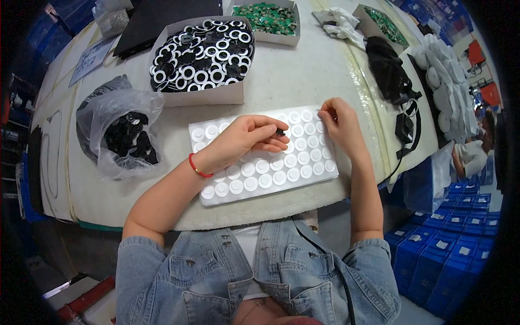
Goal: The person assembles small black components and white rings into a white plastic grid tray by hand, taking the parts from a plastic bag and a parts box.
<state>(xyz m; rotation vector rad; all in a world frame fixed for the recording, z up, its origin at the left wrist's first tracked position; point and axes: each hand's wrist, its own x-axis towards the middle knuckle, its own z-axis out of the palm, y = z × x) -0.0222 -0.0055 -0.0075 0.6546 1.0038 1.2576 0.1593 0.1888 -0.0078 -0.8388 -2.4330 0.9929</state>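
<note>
Small black part (280,131) sits at frame centre, pinched at the left hand's (246,139) fingertips, just above the sheet (264,153).

Sheet is a white backing card lying on the table (281,81), covered in rows of round white pads. Every pad I can see looks bare and white; none shows a black part on it. The hands hide some of the upper middle rows, so can't speak for those. My read: early in the sheet, nearly all of it left.

Left hand: fingers curled in, thumb and forefinger closed on the black part, heel of the hand over the sheet's left half. Red band on the wrist.

Right hand (340,125): at the sheet's upper right edge, fingertips bunched together and touching the top row of pads. Whether it holds anything is too small to tell.

Further out: a box (201,57) of black-and-white rings above the sheet, upper centre; a clear bag (120,132) of black parts at left; a box of green parts (266,20) at top; black cable (403,116) at right.
</note>
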